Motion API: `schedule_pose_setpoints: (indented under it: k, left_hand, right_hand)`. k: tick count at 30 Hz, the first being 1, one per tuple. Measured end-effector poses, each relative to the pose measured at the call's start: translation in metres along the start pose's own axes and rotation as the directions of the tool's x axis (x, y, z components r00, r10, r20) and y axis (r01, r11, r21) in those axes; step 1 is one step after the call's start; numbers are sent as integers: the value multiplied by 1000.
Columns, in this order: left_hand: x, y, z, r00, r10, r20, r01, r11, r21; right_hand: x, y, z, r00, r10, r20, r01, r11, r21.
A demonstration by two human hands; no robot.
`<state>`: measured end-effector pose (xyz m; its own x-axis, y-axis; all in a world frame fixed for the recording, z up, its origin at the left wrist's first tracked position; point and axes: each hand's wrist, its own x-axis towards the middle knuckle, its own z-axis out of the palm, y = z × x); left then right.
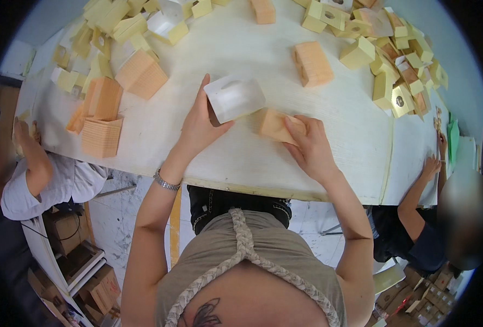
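Note:
My left hand (199, 121) grips a small open carton (236, 99) by its left side, its white inside turned up toward me. Closed around a peach-coloured carton (273, 124) is my right hand (311, 143), thumb over the top. The two cartons are close together above the white table (241, 169); I cannot tell whether they touch. Farther back on the right stands another peach carton (313, 64). Several woven-patterned orange cartons, such as a larger one (141, 74), are to the left.
Piles of yellow cartons lie at the far left (110, 24) and far right (394, 60). A person in white (50, 180) sits at the left, another in dark clothes (415, 234) at the right. Below stand shelves with cardboard boxes (99, 291).

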<state>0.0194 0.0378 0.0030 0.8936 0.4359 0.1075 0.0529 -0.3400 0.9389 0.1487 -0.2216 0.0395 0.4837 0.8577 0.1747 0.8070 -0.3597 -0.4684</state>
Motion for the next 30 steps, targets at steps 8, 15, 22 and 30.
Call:
schedule_pose_setpoints:
  k: [8, 15, 22, 30]
  left_hand:
    - [0, 13, -11, 992, -24, 123, 14, 997, 82]
    - [4, -5, -9, 995, 26, 92, -32, 998, 61]
    - [6, 13, -6, 983, -142, 117, 140, 990, 18]
    - [4, 18, -5, 980, -156, 127, 139, 982, 131]
  right_hand:
    - [88, -44, -10, 898, -439, 43, 419, 817, -395]
    - [94, -15, 17, 797, -597, 94, 603, 775, -190]
    - [87, -13, 2, 820, -553, 147, 546, 679, -492]
    - [72, -12, 9, 844, -517, 142, 528, 757, -384]
